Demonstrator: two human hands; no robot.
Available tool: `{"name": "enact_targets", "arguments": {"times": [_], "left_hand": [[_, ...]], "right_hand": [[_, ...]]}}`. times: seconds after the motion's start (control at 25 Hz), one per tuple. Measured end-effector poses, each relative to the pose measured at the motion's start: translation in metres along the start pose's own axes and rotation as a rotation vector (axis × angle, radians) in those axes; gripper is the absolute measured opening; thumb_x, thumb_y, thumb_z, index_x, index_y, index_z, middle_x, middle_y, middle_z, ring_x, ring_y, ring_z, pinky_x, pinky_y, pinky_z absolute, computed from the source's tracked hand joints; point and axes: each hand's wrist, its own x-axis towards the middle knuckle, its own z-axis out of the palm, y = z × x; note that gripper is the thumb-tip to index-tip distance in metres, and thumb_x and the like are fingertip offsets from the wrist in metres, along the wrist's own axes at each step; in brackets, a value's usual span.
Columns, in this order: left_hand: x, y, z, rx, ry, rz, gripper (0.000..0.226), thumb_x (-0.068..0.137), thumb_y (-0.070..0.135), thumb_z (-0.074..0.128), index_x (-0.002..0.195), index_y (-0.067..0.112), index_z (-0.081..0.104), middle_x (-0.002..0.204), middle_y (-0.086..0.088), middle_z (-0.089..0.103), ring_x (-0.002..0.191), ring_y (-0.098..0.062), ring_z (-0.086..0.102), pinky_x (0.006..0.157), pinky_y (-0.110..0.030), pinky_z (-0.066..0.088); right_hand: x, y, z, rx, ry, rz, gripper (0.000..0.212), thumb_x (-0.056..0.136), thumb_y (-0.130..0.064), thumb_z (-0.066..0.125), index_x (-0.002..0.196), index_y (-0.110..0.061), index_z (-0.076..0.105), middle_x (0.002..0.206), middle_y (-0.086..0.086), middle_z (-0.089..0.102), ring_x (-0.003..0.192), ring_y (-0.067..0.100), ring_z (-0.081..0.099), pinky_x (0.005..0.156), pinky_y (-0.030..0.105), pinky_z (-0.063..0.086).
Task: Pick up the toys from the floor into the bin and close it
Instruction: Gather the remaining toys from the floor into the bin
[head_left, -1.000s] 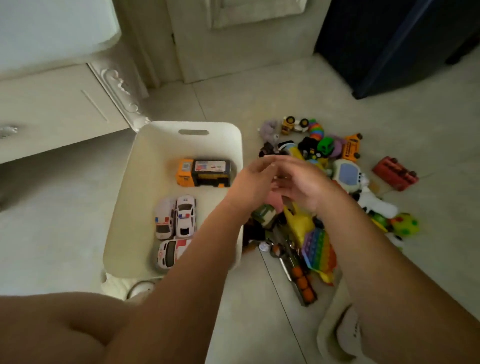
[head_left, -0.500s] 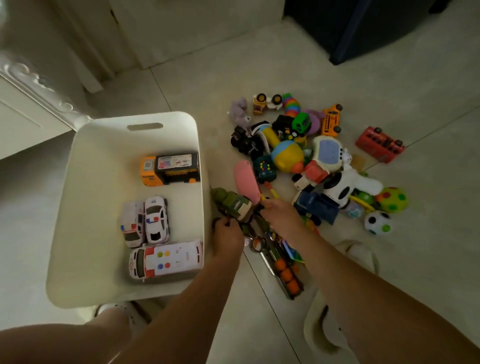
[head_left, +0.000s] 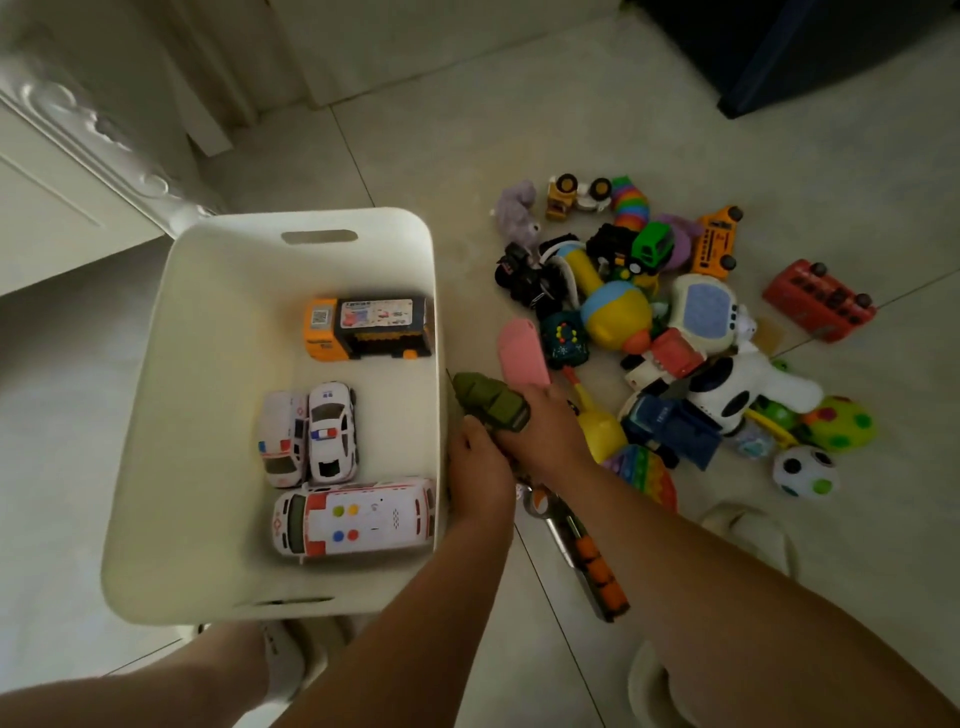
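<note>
Pale floor tiles (head_left: 415, 145) carry a white bin (head_left: 218, 312) on the left and the toy heap (head_left: 618, 312) just right of it, likely for short transfers. The right hand (head_left: 545, 431) wraps its fingers round a green truck (head_left: 491, 402) at the bin's right wall, seemingly to lift it over. The left hand (head_left: 480, 460) curls its fingers beside it, on what I cannot tell.

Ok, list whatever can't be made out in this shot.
Green truck, head view: rear end covered by the right hand gripping it.
Left hand: fingers hidden beneath the hand itself, so its grip is unclear.
Toy gun: top end under the right forearm.
Orange truck: label too small to read.
Bin: no lid in frame.
</note>
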Motion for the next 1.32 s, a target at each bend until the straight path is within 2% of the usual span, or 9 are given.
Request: {"name": "enact_targets", "arguments": {"times": [0.12,0.28,0.4,0.48,0.6,0.76,0.84,1.04,1.32], "left_hand": [[-0.008,0.01,0.0,-0.023,-0.057,-0.053,0.083,0.067,0.082,0.045,0.126,0.025,0.056,0.124,-0.012,0.063,0.112,-0.03,0.063,0.096,-0.051,0.049],[-0.033,0.039,0.007,-0.076,-0.243,-0.106,0.07,0.065,0.065,0.07,0.12,0.023,0.062,0.111,-0.008,0.07,0.098,-0.027,0.07,0.078,-0.042,0.059],[-0.037,0.047,0.012,-0.033,-0.266,-0.069,0.092,0.046,0.06,0.086,0.126,0.029,0.054,0.114,-0.007,0.069,0.097,-0.033,0.07,0.081,-0.053,0.057],[-0.05,0.058,0.015,-0.013,-0.266,-0.007,0.078,0.059,0.051,0.084,0.127,0.027,0.053,0.112,-0.008,0.068,0.094,-0.033,0.071,0.077,-0.053,0.058],[-0.055,0.064,0.017,0.008,-0.279,0.022,0.043,0.078,0.045,0.07,0.112,0.019,0.063,0.101,-0.01,0.07,0.085,-0.03,0.072,0.072,-0.045,0.06],[-0.051,0.066,0.017,-0.285,-0.613,-0.05,0.036,0.078,0.039,0.058,0.062,0.019,0.033,0.062,-0.002,0.033,0.049,-0.014,0.035,0.051,-0.03,0.035],[-0.042,0.064,0.018,-0.391,-0.73,-0.032,0.047,0.082,0.034,0.051,0.061,0.022,0.01,0.065,0.002,0.006,0.05,-0.013,0.008,0.05,-0.029,0.012],[-0.034,0.053,0.02,-0.258,-0.609,-0.064,0.037,0.082,0.046,0.052,0.073,0.011,0.058,0.073,-0.006,0.052,0.062,-0.023,0.05,0.072,-0.038,0.043],[-0.052,0.077,0.018,-0.197,-0.618,-0.096,0.041,0.081,0.052,0.054,0.092,0.013,0.057,0.079,-0.006,0.053,0.066,-0.023,0.053,0.072,-0.035,0.046]], "right_hand": [[-0.022,-0.001,-0.023,0.174,0.131,0.02,0.056,0.072,-0.024,0.073,0.124,-0.018,0.055,0.114,0.003,0.047,0.105,0.02,0.052,0.083,0.027,0.045],[-0.07,0.006,-0.032,0.142,0.193,0.007,0.05,0.075,-0.028,0.07,0.121,-0.024,0.05,0.113,-0.004,0.046,0.099,0.011,0.052,0.078,0.026,0.049],[-0.087,0.012,-0.043,0.28,0.117,0.023,0.036,0.091,-0.038,0.059,0.124,-0.025,0.052,0.114,-0.004,0.053,0.096,0.008,0.057,0.075,0.015,0.049],[-0.084,0.016,-0.06,0.365,0.127,0.106,0.03,0.097,-0.043,0.045,0.119,-0.026,0.056,0.103,-0.007,0.059,0.088,0.006,0.056,0.07,0.011,0.044],[-0.068,0.025,-0.079,0.432,0.208,0.19,0.028,0.1,-0.039,0.038,0.105,-0.022,0.06,0.083,-0.005,0.059,0.079,0.014,0.056,0.077,0.03,0.044],[-0.036,0.048,-0.101,0.049,0.419,0.255,0.034,0.095,-0.008,0.046,0.127,-0.01,0.055,0.124,0.015,0.058,0.115,0.032,0.054,0.091,0.037,0.042],[-0.024,0.069,-0.105,-0.284,0.23,0.315,0.051,0.09,-0.01,0.053,0.139,-0.014,0.042,0.137,0.017,0.047,0.125,0.037,0.043,0.101,0.043,0.036],[-0.013,0.088,-0.092,-0.643,0.089,0.345,0.073,0.091,-0.02,0.053,0.152,-0.021,0.014,0.151,0.013,0.028,0.135,0.036,0.028,0.109,0.043,0.03],[-0.013,0.093,-0.114,-0.488,0.175,0.383,0.051,0.084,-0.03,0.065,0.131,-0.019,0.047,0.127,0.018,0.047,0.114,0.038,0.049,0.088,0.042,0.046]]}}
